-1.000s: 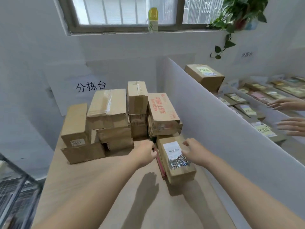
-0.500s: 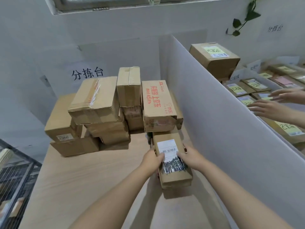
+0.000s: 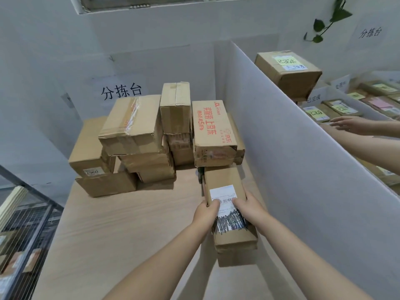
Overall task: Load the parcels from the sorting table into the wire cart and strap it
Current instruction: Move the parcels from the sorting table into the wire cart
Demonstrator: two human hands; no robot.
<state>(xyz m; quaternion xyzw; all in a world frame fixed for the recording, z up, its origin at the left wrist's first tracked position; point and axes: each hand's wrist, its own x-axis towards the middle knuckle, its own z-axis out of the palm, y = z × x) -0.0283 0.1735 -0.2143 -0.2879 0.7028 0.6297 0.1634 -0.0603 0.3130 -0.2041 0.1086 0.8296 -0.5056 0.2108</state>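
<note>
Cart [image 3: 28, 215] sits off the worktop's [image 3: 121, 230] left edge: black wire mesh frame, a few parcels visible low down through the mesh, too blurred to count. Nothing strapped that I can see.

My left hand [image 3: 206, 213] and right hand [image 3: 249, 207] are both closed on the labelled box [image 3: 225, 180], one on each long side, thumbs over the white barcode label [image 3: 227, 210]. Box is long and narrow, lying along the white divider [image 3: 292, 159], its near end tipped down toward me. Can't tell if it's clear of the worktop or still touching.

Parcel stack [image 3: 138, 135] stands behind the labelled box, at the worktop's far end: plain brown cartons piled two or three high, one with clear tape, one tagged 0967. Red-printed carton [image 3: 211, 124] is just behind the labelled box, nearly touching its far end, hard against the divider.

Past the divider: a large carton [image 3: 285, 72] with a yellow note, rows of flat labelled packets, and another person's two hands [image 3: 350, 124] reaching over them. Wall sign [image 3: 121, 92] behind the stack.
</note>
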